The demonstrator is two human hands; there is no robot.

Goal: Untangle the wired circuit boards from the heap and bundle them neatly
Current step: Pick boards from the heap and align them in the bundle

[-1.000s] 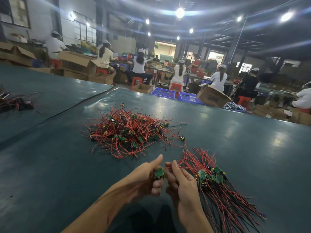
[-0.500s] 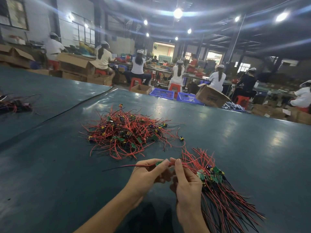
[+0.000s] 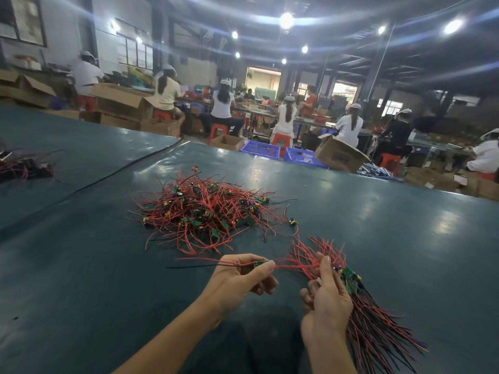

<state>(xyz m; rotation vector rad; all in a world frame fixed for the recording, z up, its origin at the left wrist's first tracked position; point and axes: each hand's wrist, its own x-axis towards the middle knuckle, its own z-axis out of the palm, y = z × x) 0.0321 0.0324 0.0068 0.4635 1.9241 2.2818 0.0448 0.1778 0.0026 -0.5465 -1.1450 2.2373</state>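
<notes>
Board: small green circuit board [image 3: 260, 264] pinched in my left hand [image 3: 240, 276] fingertips; long axis runs left-right.
Right hand [image 3: 326, 295]: pinching its red leads [image 3: 294, 265], beside neat red-and-black wired bundle [image 3: 378, 327]; nearer it.
Heap: tangled red-wire heap [image 3: 205, 211], beyond both hands.

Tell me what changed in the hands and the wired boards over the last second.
The hands drew apart: the left hand, pinching one circuit board, moved left, away from the right hand, pulling its red wires out straight between them. The right hand went on holding the bundle by its boards. The heap stayed put on the table.
</notes>
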